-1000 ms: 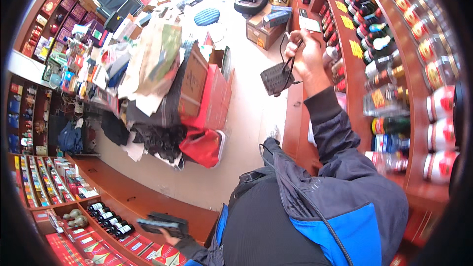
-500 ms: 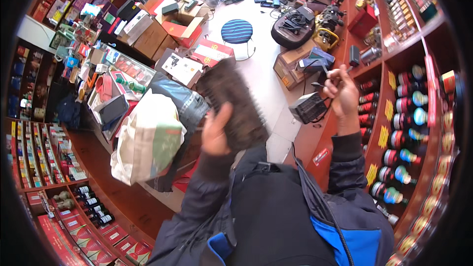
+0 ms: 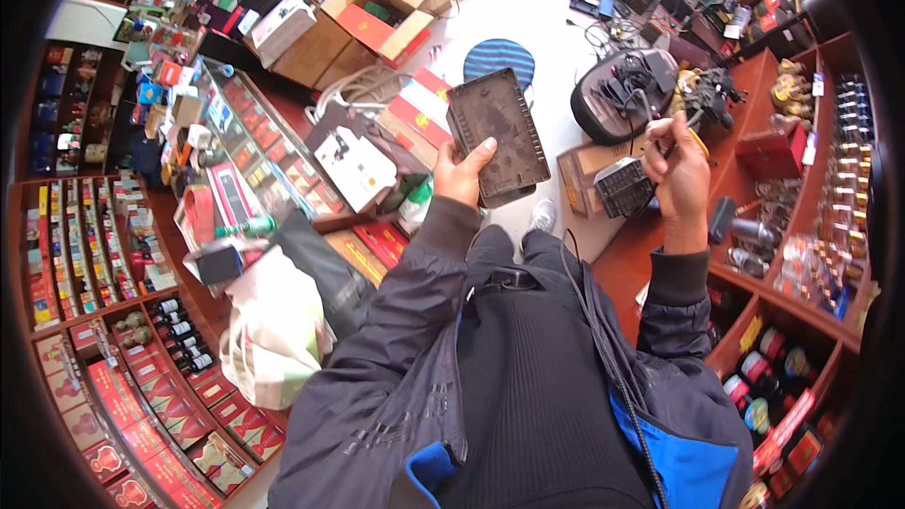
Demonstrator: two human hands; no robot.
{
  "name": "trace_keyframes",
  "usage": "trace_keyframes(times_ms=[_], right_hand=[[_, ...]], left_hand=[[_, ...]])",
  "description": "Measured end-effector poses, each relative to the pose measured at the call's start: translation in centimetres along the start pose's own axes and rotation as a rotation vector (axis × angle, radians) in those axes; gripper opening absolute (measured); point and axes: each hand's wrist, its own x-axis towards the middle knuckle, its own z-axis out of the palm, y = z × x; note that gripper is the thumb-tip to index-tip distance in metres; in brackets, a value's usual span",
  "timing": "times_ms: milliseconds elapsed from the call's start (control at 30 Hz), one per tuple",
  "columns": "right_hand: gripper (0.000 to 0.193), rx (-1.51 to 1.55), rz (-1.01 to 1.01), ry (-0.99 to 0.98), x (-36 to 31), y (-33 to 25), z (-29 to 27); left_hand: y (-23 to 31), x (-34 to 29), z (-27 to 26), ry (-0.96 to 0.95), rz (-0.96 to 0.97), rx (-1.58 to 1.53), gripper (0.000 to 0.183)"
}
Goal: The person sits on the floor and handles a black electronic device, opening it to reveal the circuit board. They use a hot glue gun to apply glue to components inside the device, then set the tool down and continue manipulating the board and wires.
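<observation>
My left hand (image 3: 459, 172) is closed on the near left side of a dirty dark plastic casing half (image 3: 500, 130), with its thumb on top. The casing is shallow and rectangular, has small slots along its edges, and turns its hollow inner side up toward me. To the right, my right hand (image 3: 681, 174) is raised with fingers bent in a pinch. A thin pale rod (image 3: 650, 118) shows at its fingertips, too small to name. Just left of that hand is a black ribbed box (image 3: 624, 187); I cannot tell what it rests on.
Past the casing stands a blue striped stool (image 3: 500, 55). A black padded case with cables (image 3: 622, 94) and a cardboard box (image 3: 575, 174) are at the right. Left are a glass display counter (image 3: 273, 146), open cartons (image 3: 377, 24) and a white cloth bag (image 3: 273, 330). Bottle shelves (image 3: 782, 358) line the right.
My view has shifted, and my legs and a shoe now show. The casing has moved up and tilted, so its inside shows more plainly. My right hand stays raised in a pinch.
</observation>
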Motion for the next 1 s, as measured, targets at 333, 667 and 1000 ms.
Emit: trace_keyframes(times_ms=[333,667,1000], right_hand=[[0.048,-0.472,0.38,-0.216,21.5,3.6,8.1],[0.016,-0.503,0.464,-0.352,37.9,2.4,17.0],[0.029,-0.433,0.457,-0.369,55.3,2.3,16.0]], left_hand=[[3.7,16.1,8.1,0.018,0.059,-0.065,0.057],[11.0,28.7,10.6,-0.085,0.055,-0.442,0.061],[13.4,43.7,12.4,0.103,0.036,-0.481,0.046]])
